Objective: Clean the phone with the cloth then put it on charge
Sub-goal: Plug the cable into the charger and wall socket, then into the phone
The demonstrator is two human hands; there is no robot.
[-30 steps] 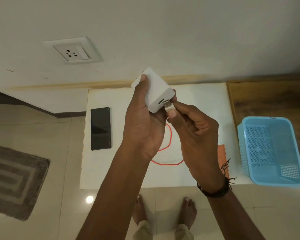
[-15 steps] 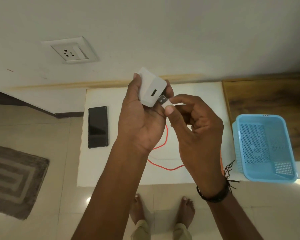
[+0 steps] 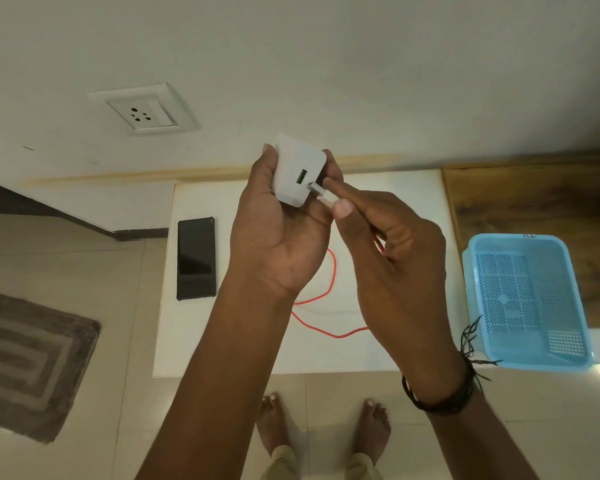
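My left hand [image 3: 278, 233] grips a white charger block [image 3: 297, 174] in front of my chest, its green USB port facing me. My right hand [image 3: 388, 258] pinches the white USB plug [image 3: 321, 192] of a red cable [image 3: 326, 289]; the plug tip sits just right of the port, against the block's face. The cable loops down onto the white table [image 3: 395, 188]. A black phone [image 3: 195, 258] lies flat, screen up, on the table's left part. No cloth is clearly visible; my right arm covers that part of the table.
A white wall socket [image 3: 146, 110] sits on the wall above and left of the table. A light-blue perforated basket [image 3: 525, 299] stands at the right, beside a wooden surface [image 3: 534, 199]. A grey mat [image 3: 28, 358] lies on the floor left. My bare feet are below.
The charger block has turned in my left hand so its port faces me. The USB plug, earlier pressed at the block's edge, now points at the face beside the port.
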